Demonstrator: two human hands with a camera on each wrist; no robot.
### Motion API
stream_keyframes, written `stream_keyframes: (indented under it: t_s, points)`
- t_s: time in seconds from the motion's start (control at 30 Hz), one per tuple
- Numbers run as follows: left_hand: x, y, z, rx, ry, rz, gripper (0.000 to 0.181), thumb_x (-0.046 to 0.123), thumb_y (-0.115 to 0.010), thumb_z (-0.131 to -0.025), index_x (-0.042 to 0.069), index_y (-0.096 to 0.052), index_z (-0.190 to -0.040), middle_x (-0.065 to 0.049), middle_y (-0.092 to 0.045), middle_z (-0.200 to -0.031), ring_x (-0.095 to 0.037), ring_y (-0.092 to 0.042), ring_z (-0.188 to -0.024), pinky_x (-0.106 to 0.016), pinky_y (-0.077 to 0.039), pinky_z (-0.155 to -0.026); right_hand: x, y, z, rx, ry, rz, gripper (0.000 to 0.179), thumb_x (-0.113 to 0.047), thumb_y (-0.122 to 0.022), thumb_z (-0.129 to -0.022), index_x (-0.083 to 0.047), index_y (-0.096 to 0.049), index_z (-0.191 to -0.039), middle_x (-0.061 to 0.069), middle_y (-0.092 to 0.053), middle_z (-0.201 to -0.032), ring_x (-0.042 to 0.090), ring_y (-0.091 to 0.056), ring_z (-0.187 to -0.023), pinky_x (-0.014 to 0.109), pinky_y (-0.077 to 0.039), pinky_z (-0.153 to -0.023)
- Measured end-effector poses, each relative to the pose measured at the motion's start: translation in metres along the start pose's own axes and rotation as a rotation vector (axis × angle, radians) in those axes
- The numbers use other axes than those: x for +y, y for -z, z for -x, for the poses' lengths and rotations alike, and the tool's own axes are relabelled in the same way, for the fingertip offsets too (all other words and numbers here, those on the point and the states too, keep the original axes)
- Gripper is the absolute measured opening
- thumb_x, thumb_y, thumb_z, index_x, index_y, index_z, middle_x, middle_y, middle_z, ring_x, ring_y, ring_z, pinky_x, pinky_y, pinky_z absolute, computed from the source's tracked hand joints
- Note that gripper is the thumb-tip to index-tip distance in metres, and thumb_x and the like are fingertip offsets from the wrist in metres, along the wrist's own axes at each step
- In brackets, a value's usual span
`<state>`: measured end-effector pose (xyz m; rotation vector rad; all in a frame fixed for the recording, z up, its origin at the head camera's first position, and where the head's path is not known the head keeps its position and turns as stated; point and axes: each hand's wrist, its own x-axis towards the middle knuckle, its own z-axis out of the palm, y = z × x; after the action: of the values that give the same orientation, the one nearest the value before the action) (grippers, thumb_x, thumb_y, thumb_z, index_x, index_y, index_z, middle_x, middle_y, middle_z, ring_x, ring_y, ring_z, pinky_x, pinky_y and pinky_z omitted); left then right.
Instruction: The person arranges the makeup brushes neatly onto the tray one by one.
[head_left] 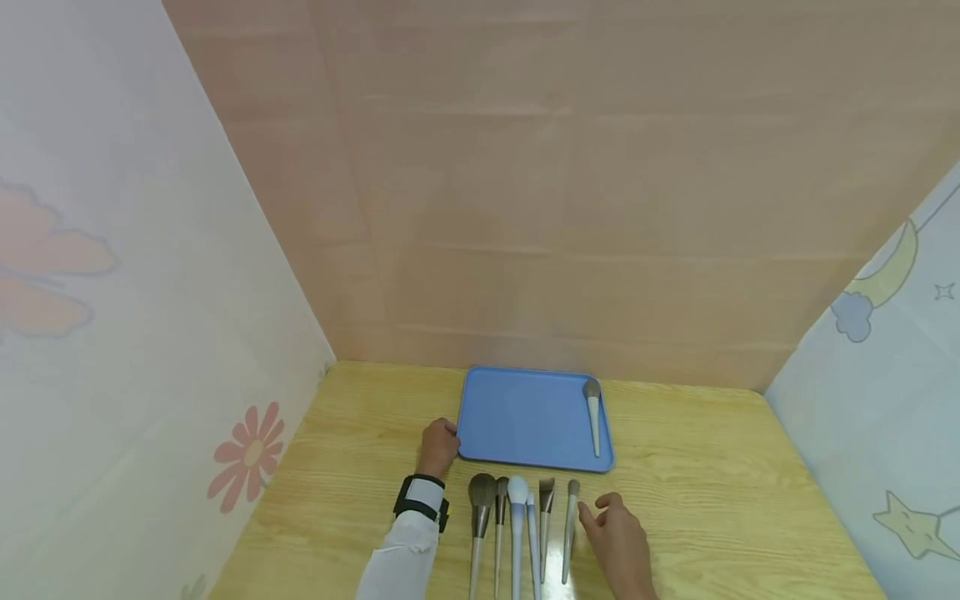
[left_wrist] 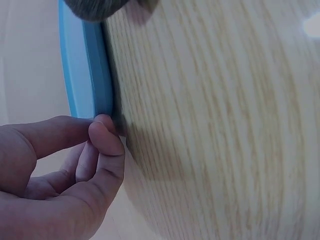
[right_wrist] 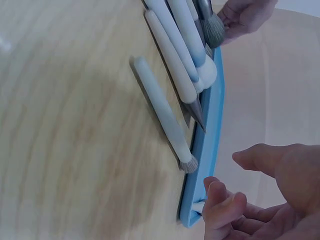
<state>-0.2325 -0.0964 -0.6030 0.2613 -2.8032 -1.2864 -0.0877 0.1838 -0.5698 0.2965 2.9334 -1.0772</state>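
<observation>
A blue tray point(head_left: 525, 417) lies toward the back of the table. My left hand point(head_left: 438, 446) pinches its near left corner between thumb and fingertips; in the left wrist view that hand point(left_wrist: 75, 170) meets the blue rim point(left_wrist: 100, 75). One makeup brush point(head_left: 595, 421) with a grey head lies inside the tray's right side. My right hand point(head_left: 618, 542) hovers beside a small makeup brush point(head_left: 570, 529), fingers loosely bent and holding nothing. The right wrist view shows a gap between this brush point(right_wrist: 162, 110) and the right hand point(right_wrist: 270, 195).
Several more makeup brushes lie side by side in front of the tray, among them a large dark-headed brush point(head_left: 482, 508), a white-headed brush point(head_left: 517, 525) and an angled flat brush point(head_left: 546, 525). A tan wall point(head_left: 555, 208) stands behind the wooden table point(head_left: 720, 500), with patterned side walls.
</observation>
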Motion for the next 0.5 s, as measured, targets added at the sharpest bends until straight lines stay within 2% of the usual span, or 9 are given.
stream_keyframes:
  t_s: [0.17,0.5]
  points:
    - [0.001,0.000,0.000,-0.001,0.007,0.010,0.015,-0.011,-0.064,-0.079,-0.009,-0.067,-0.093,-0.019,-0.069,-0.087,-0.031,-0.065,-0.081,-0.041,-0.055,-0.069,-0.002,-0.004,0.004,-0.029,-0.020,0.029,0.040,-0.026,-0.063,-0.094,0.010,-0.055,-0.109,0.008,-0.068,-0.075,0.013,-0.059,-0.054,0.028,-0.046,-0.048]
    - [0.001,0.001,0.003,0.006,-0.004,0.018,0.013,-0.010,-0.064,-0.079,-0.008,-0.067,-0.092,-0.020,-0.069,-0.087,-0.031,-0.065,-0.081,-0.042,-0.055,-0.069,-0.001,-0.012,0.010,-0.032,-0.047,0.067,0.039,-0.027,-0.066,-0.092,0.008,-0.056,-0.106,0.009,-0.070,-0.075,0.017,-0.061,-0.057,0.033,-0.047,-0.050]
